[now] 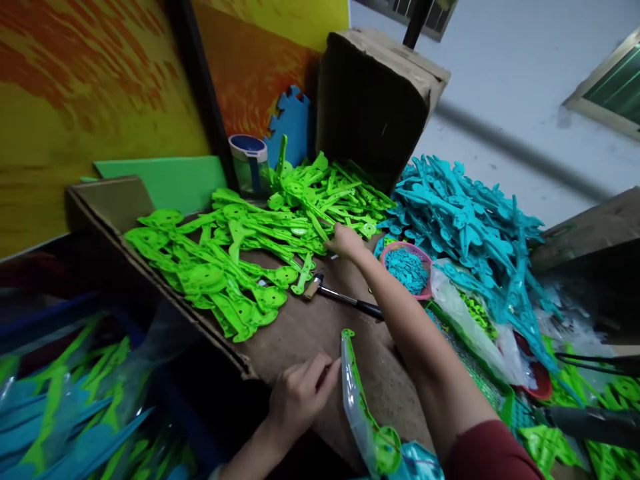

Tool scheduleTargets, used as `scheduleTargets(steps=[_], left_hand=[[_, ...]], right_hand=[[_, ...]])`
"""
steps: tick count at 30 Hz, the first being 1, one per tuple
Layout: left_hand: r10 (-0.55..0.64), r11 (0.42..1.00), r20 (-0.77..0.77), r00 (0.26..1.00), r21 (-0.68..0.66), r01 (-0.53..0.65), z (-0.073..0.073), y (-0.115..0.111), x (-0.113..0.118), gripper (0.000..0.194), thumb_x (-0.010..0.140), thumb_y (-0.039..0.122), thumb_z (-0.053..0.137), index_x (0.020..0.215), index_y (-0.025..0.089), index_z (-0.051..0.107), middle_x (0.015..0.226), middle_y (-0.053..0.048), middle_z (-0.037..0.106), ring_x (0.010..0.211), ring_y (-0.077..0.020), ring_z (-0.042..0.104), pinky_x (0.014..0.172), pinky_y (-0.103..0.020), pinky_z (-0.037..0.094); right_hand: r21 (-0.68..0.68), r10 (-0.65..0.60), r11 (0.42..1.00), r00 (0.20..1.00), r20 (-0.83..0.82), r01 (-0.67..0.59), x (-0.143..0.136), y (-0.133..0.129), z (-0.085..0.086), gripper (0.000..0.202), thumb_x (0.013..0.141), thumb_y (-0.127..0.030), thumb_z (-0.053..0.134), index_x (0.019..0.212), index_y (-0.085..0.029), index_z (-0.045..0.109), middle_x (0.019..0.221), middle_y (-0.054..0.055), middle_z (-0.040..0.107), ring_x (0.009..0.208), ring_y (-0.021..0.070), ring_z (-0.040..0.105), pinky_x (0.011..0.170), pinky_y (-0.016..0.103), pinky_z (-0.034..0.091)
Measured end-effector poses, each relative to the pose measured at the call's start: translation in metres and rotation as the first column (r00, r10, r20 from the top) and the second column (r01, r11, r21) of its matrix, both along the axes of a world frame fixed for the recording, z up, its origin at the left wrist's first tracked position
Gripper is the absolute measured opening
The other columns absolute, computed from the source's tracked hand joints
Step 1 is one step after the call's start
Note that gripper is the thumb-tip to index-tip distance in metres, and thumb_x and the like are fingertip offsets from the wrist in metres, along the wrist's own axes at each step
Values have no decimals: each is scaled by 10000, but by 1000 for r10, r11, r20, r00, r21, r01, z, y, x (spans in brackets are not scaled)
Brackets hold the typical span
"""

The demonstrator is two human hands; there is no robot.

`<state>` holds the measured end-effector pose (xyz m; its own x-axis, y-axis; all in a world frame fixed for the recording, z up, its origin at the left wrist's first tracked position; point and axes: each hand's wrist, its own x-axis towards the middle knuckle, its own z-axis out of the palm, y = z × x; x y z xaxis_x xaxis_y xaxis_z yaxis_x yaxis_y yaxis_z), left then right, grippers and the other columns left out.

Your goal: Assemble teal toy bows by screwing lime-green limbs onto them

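Observation:
My right hand [346, 243] reaches to the near edge of a heap of bright green plastic pieces [250, 230], long and narrow with rounded ends. Its fingers are closed on one green plastic piece [318, 229], partly hidden by the hand. Lower down, my left hand [304, 388] is loosely curled over the brown cardboard surface, fingers slightly apart, and nothing shows in it. Its fingertips come up to the edge of another long green piece [358, 380] with clear film along it; whether they touch is unclear. Between the hands lies a hammer [345, 297] with a black grip.
Turquoise plastic pieces [460, 207] are heaped at right, behind a pink bowl [429, 267] of small turquoise parts. An open cardboard box [385, 40] and a lidded container [250, 167] stand behind. Wrapped pieces fill a blue crate [165, 400] at lower left.

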<state>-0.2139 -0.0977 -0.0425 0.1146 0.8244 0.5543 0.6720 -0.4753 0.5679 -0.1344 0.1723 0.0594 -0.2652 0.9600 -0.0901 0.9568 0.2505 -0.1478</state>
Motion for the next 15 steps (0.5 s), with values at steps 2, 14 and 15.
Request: scheduleTargets(steps=[2, 14, 15], left_hand=[[16, 999, 23, 1000, 32, -17, -3, 1, 0, 316, 1055, 282, 438, 774, 206, 561, 581, 44, 613, 475, -110, 632, 518, -235, 422], [43, 998, -17, 999, 50, -42, 2, 1, 9, 322, 1050, 323, 441, 777, 220, 576, 604, 39, 643, 511, -140, 666, 503, -257, 410], [42, 997, -16, 999, 60, -41, 2, 0, 9, 319, 1049, 314, 442, 777, 218, 578, 607, 38, 647, 511, -137, 666, 503, -254, 412]], right_hand=[[-25, -17, 1000, 1000, -10, 16, -8, -1, -6, 363, 912, -323, 656, 1203, -111, 616, 1146, 147, 714, 992, 235, 693, 836, 355, 547], [-96, 108, 989, 993, -53, -112, 40, -22, 35, 274, 939, -390, 655, 1031, -133, 676, 954, 36, 715, 812, 144, 686, 752, 323, 586], [-70, 88, 993, 995, -39, -91, 42, -18, 37, 288, 954, -393, 634, 1089, -139, 660, 1032, 52, 704, 874, 159, 687, 788, 352, 595]])
